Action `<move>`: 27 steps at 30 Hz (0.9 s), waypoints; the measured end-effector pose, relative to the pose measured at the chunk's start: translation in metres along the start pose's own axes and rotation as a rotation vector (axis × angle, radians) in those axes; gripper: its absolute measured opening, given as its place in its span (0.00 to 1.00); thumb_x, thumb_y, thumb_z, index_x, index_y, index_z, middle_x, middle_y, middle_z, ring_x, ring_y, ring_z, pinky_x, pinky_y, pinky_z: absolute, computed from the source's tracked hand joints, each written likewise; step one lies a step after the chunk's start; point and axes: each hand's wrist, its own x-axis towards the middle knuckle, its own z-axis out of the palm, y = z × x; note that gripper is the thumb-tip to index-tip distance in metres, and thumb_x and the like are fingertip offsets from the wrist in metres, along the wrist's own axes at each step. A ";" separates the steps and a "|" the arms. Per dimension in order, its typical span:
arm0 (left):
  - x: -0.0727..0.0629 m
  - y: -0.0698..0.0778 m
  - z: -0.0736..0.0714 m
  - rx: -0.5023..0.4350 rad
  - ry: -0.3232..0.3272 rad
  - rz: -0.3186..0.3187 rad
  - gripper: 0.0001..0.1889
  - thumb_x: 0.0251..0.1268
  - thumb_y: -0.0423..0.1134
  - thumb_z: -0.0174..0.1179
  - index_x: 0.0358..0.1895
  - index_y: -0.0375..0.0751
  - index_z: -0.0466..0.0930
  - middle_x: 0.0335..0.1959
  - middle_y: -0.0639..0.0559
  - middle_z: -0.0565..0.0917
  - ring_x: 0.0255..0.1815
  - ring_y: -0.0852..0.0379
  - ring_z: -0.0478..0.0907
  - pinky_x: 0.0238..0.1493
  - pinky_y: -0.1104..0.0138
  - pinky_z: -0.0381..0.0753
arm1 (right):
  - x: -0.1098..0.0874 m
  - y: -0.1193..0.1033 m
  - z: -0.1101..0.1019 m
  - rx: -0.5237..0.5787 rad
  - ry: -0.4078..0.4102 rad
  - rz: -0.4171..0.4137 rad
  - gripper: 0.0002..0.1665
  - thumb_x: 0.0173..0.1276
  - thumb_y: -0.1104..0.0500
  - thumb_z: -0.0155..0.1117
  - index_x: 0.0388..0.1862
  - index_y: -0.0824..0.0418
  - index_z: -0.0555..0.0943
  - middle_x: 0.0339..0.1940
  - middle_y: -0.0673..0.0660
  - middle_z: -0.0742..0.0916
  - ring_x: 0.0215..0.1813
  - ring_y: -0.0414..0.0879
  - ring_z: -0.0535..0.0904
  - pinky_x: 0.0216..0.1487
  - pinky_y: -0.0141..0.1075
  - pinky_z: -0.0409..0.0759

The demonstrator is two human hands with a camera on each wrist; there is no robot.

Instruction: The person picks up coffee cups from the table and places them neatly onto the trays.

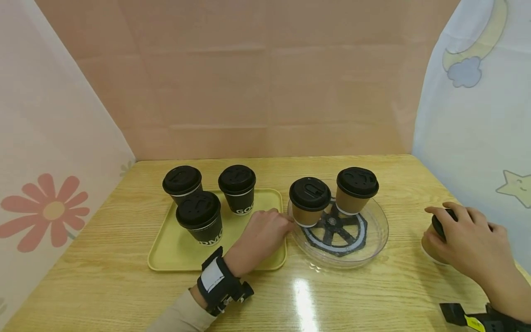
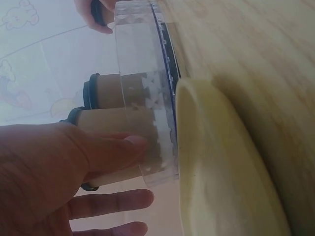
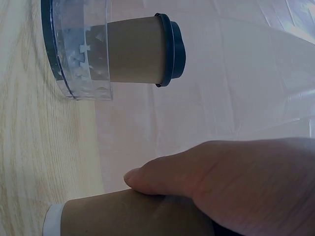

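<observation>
At the right, my right hand (image 1: 473,235) grips a brown paper coffee cup (image 3: 133,216) with a black lid, its thumb along the cup's side. Whether the cup's base touches the table cannot be told. My left hand (image 1: 263,235) reaches over the yellow tray's right side and pinches the near-left rim of a round clear plastic dish (image 1: 373,251); part of this grip is hidden behind the thumb (image 2: 115,155). Inside the dish, on a dark spoked base, stand a left brown lidded cup (image 1: 307,216) and a right brown lidded cup (image 1: 352,203).
On the yellow tray (image 1: 174,258) are a front black lidded cup (image 1: 203,230), a back-right black lidded cup (image 1: 240,200) and a back-left black lidded cup (image 1: 181,182). A wooden table (image 1: 103,276) lies beneath, with hanging cloths (image 1: 265,83) behind and at both sides.
</observation>
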 end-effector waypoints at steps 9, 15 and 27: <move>-0.001 0.016 -0.012 -0.023 -0.099 0.091 0.09 0.67 0.40 0.60 0.45 0.57 0.87 0.46 0.65 0.87 0.44 0.61 0.81 0.37 0.69 0.76 | 0.000 -0.004 -0.005 0.012 -0.009 0.014 0.23 0.59 0.58 0.63 0.56 0.57 0.75 0.57 0.71 0.74 0.51 0.75 0.67 0.32 0.69 0.69; 0.000 0.031 -0.009 0.011 -0.057 0.207 0.05 0.67 0.47 0.61 0.39 0.57 0.87 0.39 0.66 0.86 0.42 0.64 0.78 0.40 0.73 0.76 | -0.001 -0.003 -0.004 0.019 -0.030 0.024 0.24 0.60 0.57 0.62 0.56 0.57 0.75 0.58 0.71 0.73 0.52 0.74 0.65 0.34 0.71 0.67; -0.002 0.034 -0.007 0.014 -0.062 0.232 0.05 0.65 0.40 0.63 0.37 0.57 0.86 0.35 0.65 0.84 0.40 0.65 0.77 0.42 0.73 0.75 | 0.000 0.001 -0.001 0.020 -0.021 0.017 0.24 0.60 0.57 0.61 0.57 0.56 0.75 0.57 0.71 0.73 0.51 0.74 0.66 0.32 0.70 0.67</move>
